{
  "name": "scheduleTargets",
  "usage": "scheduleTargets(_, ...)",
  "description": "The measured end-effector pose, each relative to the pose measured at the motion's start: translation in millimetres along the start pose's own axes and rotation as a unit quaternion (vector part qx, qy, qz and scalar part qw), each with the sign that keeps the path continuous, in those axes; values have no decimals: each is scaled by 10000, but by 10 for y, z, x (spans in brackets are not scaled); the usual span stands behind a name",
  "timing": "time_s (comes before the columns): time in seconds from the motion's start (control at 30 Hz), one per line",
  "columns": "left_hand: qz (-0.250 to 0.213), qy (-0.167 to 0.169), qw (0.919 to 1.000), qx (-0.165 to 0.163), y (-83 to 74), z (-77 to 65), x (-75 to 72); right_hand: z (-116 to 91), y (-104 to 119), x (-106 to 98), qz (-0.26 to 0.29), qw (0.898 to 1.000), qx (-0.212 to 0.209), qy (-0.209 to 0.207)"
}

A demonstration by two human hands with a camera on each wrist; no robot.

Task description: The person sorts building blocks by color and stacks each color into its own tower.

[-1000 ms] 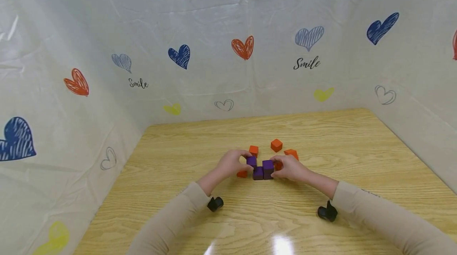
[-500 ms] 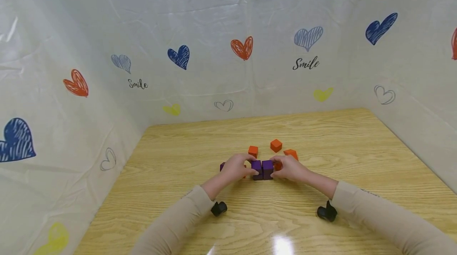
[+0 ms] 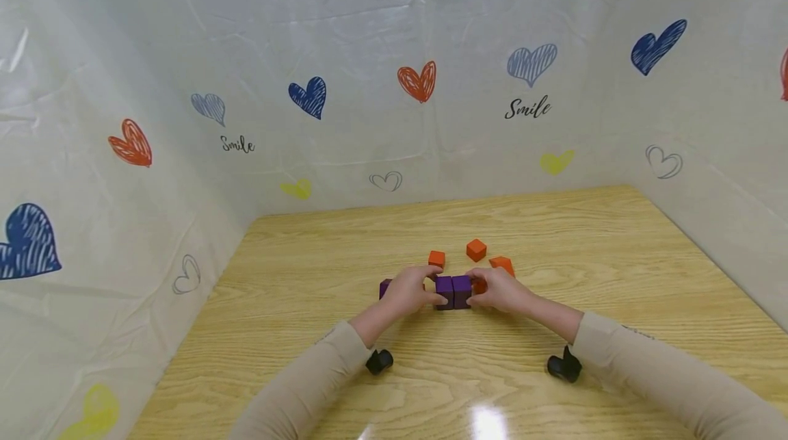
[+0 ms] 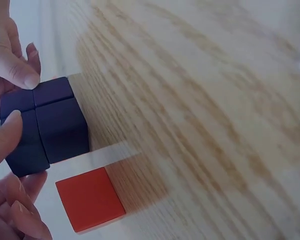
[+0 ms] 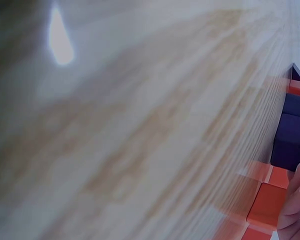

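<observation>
Dark purple cubes [image 4: 63,130] stand two wide and two high, faces touching, in the left wrist view. My left hand [image 3: 409,291] pinches the upper cube of the left column [image 3: 444,284] between thumb and fingers. On the other side, my right hand [image 3: 500,289] grips the right column [image 3: 462,284], its thumb near the top cube. An orange-red block [image 4: 90,200] lies on the table beside the left column. Another purple block [image 3: 384,287] is partly hidden behind my left hand. Close to my right fingers sit orange blocks [image 5: 266,205].
Behind the stack lie an orange cube [image 3: 436,259], a second orange cube [image 3: 477,250] and an angled orange block [image 3: 502,265]. The wood-grain table [image 3: 308,248] ends at a sheet [image 3: 345,146] printed with hearts. Black wrist devices [image 3: 563,365] hang under both wrists.
My left hand has lowered the purple cube and moved it right onto the left column, flush with the right one. A purple block has come into view left of that hand. My right hand stays put.
</observation>
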State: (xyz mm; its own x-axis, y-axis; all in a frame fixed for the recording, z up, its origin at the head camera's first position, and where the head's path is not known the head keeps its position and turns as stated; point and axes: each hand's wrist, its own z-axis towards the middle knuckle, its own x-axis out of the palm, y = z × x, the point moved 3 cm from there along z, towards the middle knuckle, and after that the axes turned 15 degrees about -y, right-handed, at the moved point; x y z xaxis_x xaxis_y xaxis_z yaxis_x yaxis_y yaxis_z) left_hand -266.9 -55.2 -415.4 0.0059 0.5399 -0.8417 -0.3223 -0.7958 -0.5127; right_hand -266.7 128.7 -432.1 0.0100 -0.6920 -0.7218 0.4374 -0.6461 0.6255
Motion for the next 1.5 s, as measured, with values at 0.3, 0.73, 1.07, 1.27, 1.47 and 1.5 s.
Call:
scheduleTargets(0.3,516,-71,9986,7,9,-48,63,-15,26,1,-56,9999,90,-21)
scheduleTargets(0.73,309,-58,9995,-40,62,-44,91,-11,34,-3,-81,10000,-41,32)
scheduleTargets(1.07,264,-21,9996,40,66,-41,101,1,22,3,-87,9994,-305,133)
scheduleTargets(1.27,187,38,9998,-32,71,-37,108,3,31,2,-106,9991,-375,162)
scheduleTargets(1.47,127,40,9999,-107,75,-39,105,3,25,4,-110,9991,-373,176)
scheduleTargets(1.5,101,41,9998,-135,76,-41,103,2,25,7,-105,9992,-353,165)
